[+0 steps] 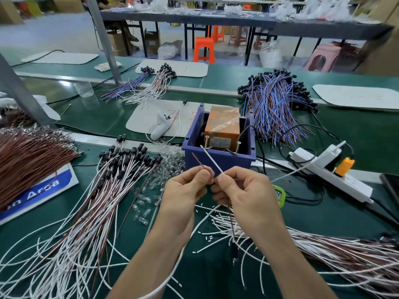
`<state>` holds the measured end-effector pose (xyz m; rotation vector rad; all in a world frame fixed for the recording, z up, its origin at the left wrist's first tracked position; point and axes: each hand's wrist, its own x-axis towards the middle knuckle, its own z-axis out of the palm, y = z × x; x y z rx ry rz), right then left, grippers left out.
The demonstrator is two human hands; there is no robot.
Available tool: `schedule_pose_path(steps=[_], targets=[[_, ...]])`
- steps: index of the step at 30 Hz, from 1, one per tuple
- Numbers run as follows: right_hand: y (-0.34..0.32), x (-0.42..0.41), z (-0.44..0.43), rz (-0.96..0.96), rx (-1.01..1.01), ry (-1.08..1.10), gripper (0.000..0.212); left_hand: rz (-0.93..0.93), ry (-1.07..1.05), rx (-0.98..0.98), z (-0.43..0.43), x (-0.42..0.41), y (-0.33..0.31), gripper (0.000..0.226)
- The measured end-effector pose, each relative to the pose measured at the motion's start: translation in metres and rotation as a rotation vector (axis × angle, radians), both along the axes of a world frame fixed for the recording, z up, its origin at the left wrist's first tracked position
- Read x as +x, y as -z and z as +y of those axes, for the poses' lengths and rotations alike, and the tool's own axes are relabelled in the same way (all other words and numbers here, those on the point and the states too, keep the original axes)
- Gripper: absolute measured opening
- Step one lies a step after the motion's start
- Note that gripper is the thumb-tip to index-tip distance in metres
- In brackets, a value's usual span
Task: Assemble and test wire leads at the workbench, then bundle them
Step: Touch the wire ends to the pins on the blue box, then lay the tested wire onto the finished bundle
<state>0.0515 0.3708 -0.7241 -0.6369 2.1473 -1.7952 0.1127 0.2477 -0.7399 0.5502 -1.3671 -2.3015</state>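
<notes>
Brown wires (28,156) lie fanned in a thick sheaf at the far left of the green tabletop (90,121), partly over a blue-and-white sign (41,190). Beside them spreads a heap of capped leads (121,169), white and brown with black caps at their far ends, and a scatter of small clear bulbs (170,162) just past those. In the middle, the left hand (183,190) has its grip pinched on a brown wire (199,161), its end pointing up and away. The right hand (244,190), meeting the left at the fingertips, has its grip pinched on a white wire (212,160) that slants toward the blue bin (218,158) just behind. The bin holds an orange box (222,124) in clear film, with two brass posts (207,141) at its near side. Further right sits a mound of blue and brown wires (276,108), then a white power strip (332,173) with an orange plug (344,167). At the near right, loose leads (323,249) stream toward the edge.
</notes>
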Motion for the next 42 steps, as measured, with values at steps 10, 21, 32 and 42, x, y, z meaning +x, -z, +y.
schedule_pose_path(steps=[10, 21, 32, 42], targets=[[-0.017, -0.037, 0.040, 0.260, 0.094, 0.055, 0.019, -0.223, -0.130, -0.609, -0.040, -0.015, 0.003, 0.033], [0.024, -0.051, 0.034, 0.391, 0.116, 0.056, 0.020, -0.162, -0.479, -1.223, -0.021, -0.025, 0.020, 0.010], [-0.006, -0.075, 0.031, 0.470, 0.144, -0.118, 0.005, -0.128, -0.488, -1.353, -0.039, -0.040, 0.003, 0.011], [-0.005, -0.078, 0.030, 0.482, 0.209, -0.173, 0.010, -0.115, -0.460, -1.377, -0.047, -0.043, 0.010, 0.013]])
